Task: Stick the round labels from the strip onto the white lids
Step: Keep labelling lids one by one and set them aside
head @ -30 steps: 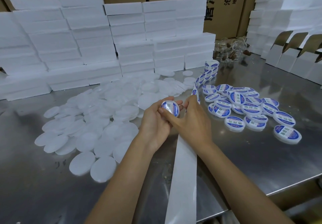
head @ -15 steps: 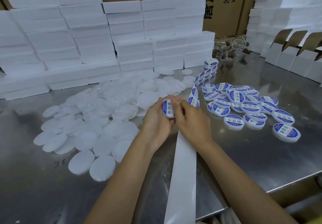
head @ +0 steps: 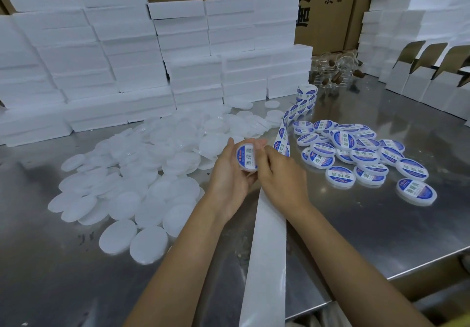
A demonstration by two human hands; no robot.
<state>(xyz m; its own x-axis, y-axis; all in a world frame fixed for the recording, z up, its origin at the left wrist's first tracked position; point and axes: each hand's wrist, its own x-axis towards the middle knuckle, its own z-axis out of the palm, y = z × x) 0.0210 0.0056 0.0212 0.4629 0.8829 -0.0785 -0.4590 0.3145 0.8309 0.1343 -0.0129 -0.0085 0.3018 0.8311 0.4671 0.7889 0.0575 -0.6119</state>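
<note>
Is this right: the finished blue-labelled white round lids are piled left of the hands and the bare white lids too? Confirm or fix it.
Wrong on one point. The head view shows the blue-labelled white round lids piled right of the left hand and right hand, on the steel table. The bare white lids do lie left.

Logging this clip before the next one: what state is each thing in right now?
Held lid: labelled, gripped in both hands.
Left hand: curled round the lid.
Right hand: fingers on the lid.
Plain lids: unlabelled, heaped.
Labelled lids: finished, piled.
Label strip: partly unrolled.
Backing paper: stripped, hanging over the table edge.
</note>
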